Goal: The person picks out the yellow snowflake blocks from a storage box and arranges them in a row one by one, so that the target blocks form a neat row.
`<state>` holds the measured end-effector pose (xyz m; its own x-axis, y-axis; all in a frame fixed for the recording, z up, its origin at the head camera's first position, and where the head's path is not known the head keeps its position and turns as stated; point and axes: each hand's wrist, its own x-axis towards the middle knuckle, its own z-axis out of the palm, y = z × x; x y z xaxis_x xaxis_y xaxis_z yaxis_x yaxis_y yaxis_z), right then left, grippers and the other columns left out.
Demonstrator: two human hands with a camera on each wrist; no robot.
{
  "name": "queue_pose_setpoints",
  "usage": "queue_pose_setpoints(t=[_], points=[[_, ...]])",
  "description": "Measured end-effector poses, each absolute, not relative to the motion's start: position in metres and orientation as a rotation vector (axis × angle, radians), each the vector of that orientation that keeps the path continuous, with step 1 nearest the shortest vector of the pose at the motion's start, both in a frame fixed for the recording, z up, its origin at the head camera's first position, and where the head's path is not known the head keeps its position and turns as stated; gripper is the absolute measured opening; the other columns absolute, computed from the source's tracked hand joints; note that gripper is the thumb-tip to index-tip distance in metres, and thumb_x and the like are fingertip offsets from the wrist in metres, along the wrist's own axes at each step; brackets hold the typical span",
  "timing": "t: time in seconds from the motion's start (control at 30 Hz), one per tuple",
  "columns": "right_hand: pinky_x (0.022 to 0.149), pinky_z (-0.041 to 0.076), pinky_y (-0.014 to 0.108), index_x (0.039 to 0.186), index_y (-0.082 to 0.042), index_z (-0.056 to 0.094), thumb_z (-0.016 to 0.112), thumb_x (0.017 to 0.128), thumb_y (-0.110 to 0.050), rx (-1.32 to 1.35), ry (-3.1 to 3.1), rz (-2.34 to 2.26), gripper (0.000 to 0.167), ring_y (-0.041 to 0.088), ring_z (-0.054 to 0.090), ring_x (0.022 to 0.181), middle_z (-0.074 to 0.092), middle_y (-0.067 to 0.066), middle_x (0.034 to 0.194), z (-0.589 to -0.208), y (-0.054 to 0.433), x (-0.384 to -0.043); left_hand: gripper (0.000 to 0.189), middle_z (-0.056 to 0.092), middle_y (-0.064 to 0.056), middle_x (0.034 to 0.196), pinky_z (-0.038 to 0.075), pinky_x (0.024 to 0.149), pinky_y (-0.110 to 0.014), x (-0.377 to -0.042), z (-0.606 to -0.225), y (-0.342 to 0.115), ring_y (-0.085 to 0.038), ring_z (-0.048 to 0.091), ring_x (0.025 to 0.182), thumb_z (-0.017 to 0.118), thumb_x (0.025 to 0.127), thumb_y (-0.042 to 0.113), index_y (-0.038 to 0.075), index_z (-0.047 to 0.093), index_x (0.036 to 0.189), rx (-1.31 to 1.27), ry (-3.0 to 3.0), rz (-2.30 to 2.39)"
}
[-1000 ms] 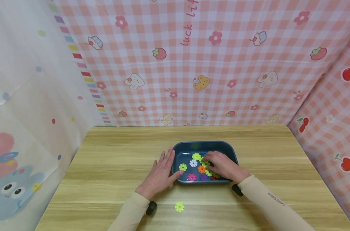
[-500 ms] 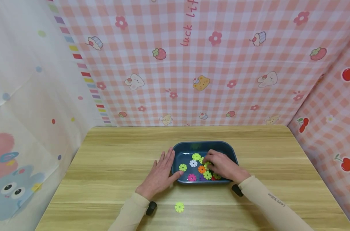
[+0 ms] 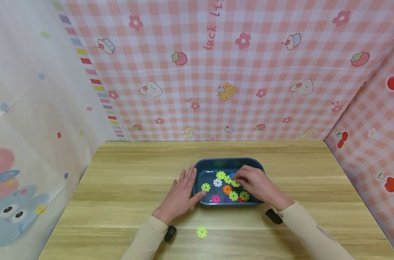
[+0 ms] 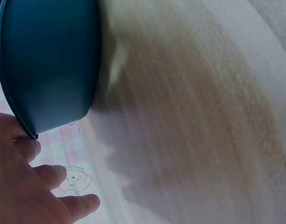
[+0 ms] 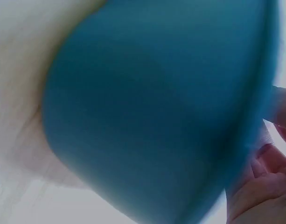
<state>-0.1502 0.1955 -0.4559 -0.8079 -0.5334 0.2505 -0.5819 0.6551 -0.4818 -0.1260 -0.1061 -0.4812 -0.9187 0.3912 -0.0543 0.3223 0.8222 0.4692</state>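
Several plastic snowflake discs lie in a dark blue tray [image 3: 207, 164]: yellow-green, white [image 3: 218, 182], orange [image 3: 227, 189], pink [image 3: 216, 198], purple and red. My left hand [image 3: 180, 200] rests along the tray's left end, fingers straight on the outside and thumb over the front rim. Inside the right half of the tray is my right hand [image 3: 260, 186], thumb and fingers curled together at a yellow-green snowflake disc [image 3: 236, 183], which they partly cover. A blue disc [image 3: 231, 175] shows beside those fingertips. In the right wrist view the tray's wall hides most of the fingertips.
One yellow-green disc [image 3: 201, 232] lies alone on the wooden table [image 3: 135, 169], in front of the tray. Pink checked cloth [image 3: 197, 79] hangs behind the table and on the right, a white printed cloth [image 3: 31, 108] on the left.
My right hand has risen a little and shifted right, and the yellow-green disc at its fingertips has shifted too. More discs at the tray's front right show now. My left hand stays put.
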Motion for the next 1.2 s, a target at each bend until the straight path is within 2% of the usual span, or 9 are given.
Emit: queue_pose_setpoints(t=[0.43, 0.63, 0.83, 0.97, 1.2], points=[[0.07, 0.058, 0.022, 0.103, -0.015, 0.079, 0.077, 0.091, -0.001, 0.923, -2.684, 1.012, 0.018, 0.003, 0.063, 0.084, 0.071, -0.008, 0.1, -0.437, 0.193, -0.116, 0.091, 0.005, -0.005, 0.174, 0.018, 0.123, -0.064, -0.126, -0.481, -0.106, -0.036, 0.008, 0.159, 0.048, 0.103, 0.063, 0.008, 0.013, 0.167, 0.565, 2.862, 0.695], [0.072, 0.06, 0.022, 0.099, -0.015, 0.079, 0.08, 0.088, 0.001, 0.963, -2.614, 1.062, 0.019, 0.006, 0.066, 0.086, 0.073, -0.006, 0.1, -0.437, 0.185, -0.103, 0.091, 0.005, -0.005, 0.174, 0.018, 0.123, -0.064, -0.125, -0.481, -0.106, -0.037, 0.008, 0.159, 0.047, 0.103, 0.064, 0.008, 0.014, 0.167, 0.561, 2.858, 0.706], [0.068, 0.059, 0.02, 0.095, -0.012, 0.077, 0.082, 0.083, 0.006, 1.019, -2.515, 1.096, 0.022, 0.004, 0.064, 0.08, 0.072, -0.004, 0.093, -0.444, 0.176, -0.093, 0.091, 0.005, -0.006, 0.174, 0.019, 0.122, -0.065, -0.125, -0.481, -0.107, -0.037, 0.008, 0.158, 0.047, 0.103, 0.063, 0.007, 0.014, 0.166, 0.573, 2.861, 0.71], [0.066, 0.057, 0.018, 0.097, -0.012, 0.078, 0.081, 0.084, 0.006, 1.063, -2.504, 1.121, 0.023, 0.002, 0.061, 0.077, 0.072, -0.005, 0.092, -0.449, 0.17, -0.087, 0.091, 0.005, -0.006, 0.174, 0.019, 0.122, -0.065, -0.125, -0.481, -0.107, -0.037, 0.008, 0.158, 0.046, 0.103, 0.065, 0.008, 0.014, 0.166, 0.574, 2.864, 0.702], [0.072, 0.059, 0.019, 0.099, -0.014, 0.078, 0.079, 0.087, 0.005, 1.091, -2.522, 1.2, 0.022, 0.003, 0.064, 0.083, 0.073, -0.006, 0.096, -0.458, 0.161, -0.075, 0.091, 0.005, -0.005, 0.174, 0.019, 0.122, -0.065, -0.125, -0.481, -0.107, -0.037, 0.008, 0.158, 0.046, 0.103, 0.064, 0.008, 0.014, 0.167, 0.57, 2.867, 0.699]])
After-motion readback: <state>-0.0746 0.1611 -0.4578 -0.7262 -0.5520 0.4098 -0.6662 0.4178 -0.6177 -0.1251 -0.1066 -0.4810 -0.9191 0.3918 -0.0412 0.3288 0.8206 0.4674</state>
